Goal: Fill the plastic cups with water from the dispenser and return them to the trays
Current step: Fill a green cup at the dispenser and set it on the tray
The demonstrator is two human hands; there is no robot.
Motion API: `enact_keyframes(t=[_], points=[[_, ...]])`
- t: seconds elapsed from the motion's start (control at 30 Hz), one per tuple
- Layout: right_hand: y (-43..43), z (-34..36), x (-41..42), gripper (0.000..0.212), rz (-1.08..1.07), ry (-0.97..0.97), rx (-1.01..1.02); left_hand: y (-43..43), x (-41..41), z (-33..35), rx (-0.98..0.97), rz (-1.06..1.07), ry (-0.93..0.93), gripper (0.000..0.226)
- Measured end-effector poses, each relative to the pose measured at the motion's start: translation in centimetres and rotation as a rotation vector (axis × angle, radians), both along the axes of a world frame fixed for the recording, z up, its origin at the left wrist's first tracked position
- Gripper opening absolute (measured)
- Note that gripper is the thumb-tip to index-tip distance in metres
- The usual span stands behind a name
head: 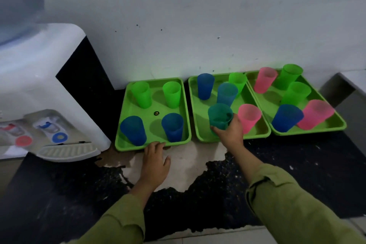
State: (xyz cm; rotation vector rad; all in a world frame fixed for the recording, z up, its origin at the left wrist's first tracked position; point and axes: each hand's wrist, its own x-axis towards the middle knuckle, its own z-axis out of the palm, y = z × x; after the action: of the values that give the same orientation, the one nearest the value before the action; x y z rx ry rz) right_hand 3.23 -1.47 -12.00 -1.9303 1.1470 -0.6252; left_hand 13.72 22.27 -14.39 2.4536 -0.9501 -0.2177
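- In the head view, the right hand (pixel 229 134) reached into the lower centre of the frame. Its fingers curled round the teal cup (pixel 219 116) from the near side, thumb over the rim.
- That cup sat at the front of the middle tray (pixel 255 136), just beside a pink cup (pixel 249 117). I could not tell whether it rested on the tray or was lifted, nor whether it held water.
- The left hand (pixel 155 162) lay flat with fingers loosely spread, the tips touching the front rim of the left tray (pixel 128 147). To my eye this steadied the tray against sliding.
- The water dispenser (pixel 49 85) stood at the left edge, and its blue tap (pixel 47 125) sat over the drip tray (pixel 67 151), near the left tray. That kept the carry short.
- The right tray (pixel 316 130), at the right of the frame, butted against the middle one and held five more cups.
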Motion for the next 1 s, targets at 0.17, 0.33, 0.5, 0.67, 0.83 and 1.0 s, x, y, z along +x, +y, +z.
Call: enact_keyframes(t=[0.17, 0.33, 0.5, 0.67, 0.83, 1.0], points=[[-0.3, -0.9, 0.2, 0.074, 0.002, 0.031, 0.061, -0.3, 0.2, 0.2, -0.005, 0.015, 0.007, 0.046], [-0.3, -1.1, 0.4, 0.076, 0.012, 0.050, 0.089, -0.6, 0.2, 0.4, -0.019, 0.044, 0.030, 0.046], [0.5, -0.9, 0.0, 0.071, -0.023, 0.033, 0.101, -0.4, 0.2, 0.3, -0.024, 0.043, 0.023, 0.045], [4.0, 0.0, -0.2, 0.086, -0.210, -0.116, 0.015, 0.0, 0.1, 0.0, -0.054, 0.058, -0.002, 0.042], [9.0, 1.0, 0.4, 0.070, 0.010, -0.220, -0.285, 0.4, 0.0, 0.0, -0.104, 0.061, -0.010, 0.039], [10.5, 1.0, 3.7, 0.086, 0.382, -0.014, -0.127, 2.0, 0.7, 0.2, -0.101, 0.057, 0.030, 0.040]])
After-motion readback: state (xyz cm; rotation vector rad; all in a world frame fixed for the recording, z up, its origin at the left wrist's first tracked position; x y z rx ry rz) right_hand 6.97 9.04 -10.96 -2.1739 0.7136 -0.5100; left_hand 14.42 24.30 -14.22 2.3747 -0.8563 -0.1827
